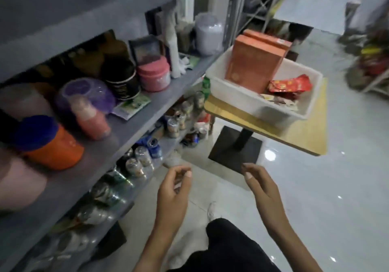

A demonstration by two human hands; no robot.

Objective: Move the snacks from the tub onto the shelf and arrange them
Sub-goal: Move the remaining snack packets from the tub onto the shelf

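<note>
A white plastic tub (pixel 283 114) sits on a small yellow table (pixel 303 136) at the right. Two tall orange boxes (pixel 252 61) stand upright in it, beside a red snack packet (pixel 291 84) and some smaller packets (pixel 277 101). The grey shelf (pixel 101 147) runs along the left, crowded with jars and bottles. My left hand (pixel 174 189) and my right hand (pixel 261 187) hover empty over the floor, below the table and well short of the tub. Both have loosely curled fingers that are apart.
On the middle shelf stand an orange jar with a blue lid (pixel 50 143), a pink bottle (pixel 92 120), a purple jar (pixel 86 96), a black cup (pixel 124 82) and a pink tub (pixel 154 75). Cans and bottles (pixel 143 158) fill the lower shelf. The table's black base (pixel 233 149) rests on the tiled floor.
</note>
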